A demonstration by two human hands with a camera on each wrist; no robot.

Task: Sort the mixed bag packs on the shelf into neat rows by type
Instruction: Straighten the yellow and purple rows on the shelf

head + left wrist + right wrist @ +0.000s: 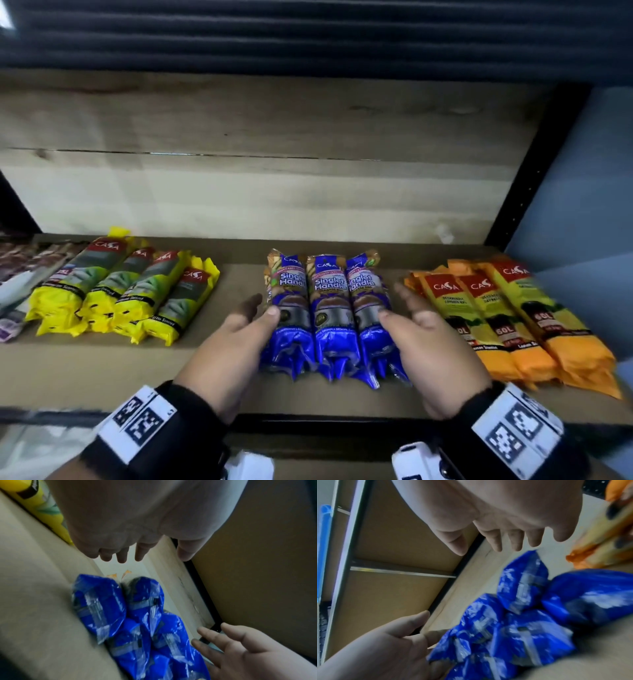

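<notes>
Several blue "Singlet Handle" packs (pixel 330 308) lie side by side mid-shelf, stacked in two layers in the wrist views (pixel 120 608) (pixel 522 615). My left hand (pixel 255 317) flanks their left side, fingers straight, thumb touching the outer pack. My right hand (pixel 399 306) flanks their right side the same way, thumb on the right pack. Neither hand grips anything. A row of yellow-and-green packs (pixel 120 294) lies at the left, and a row of orange-and-yellow packs (pixel 496 315) at the right.
The brown shelf board (pixel 102 370) has bare gaps between the three groups and along its front edge. Brownish and purple packs (pixel 20 267) sit at the far left. A wooden back panel (pixel 274 192) and a black upright post (pixel 534 164) bound the bay.
</notes>
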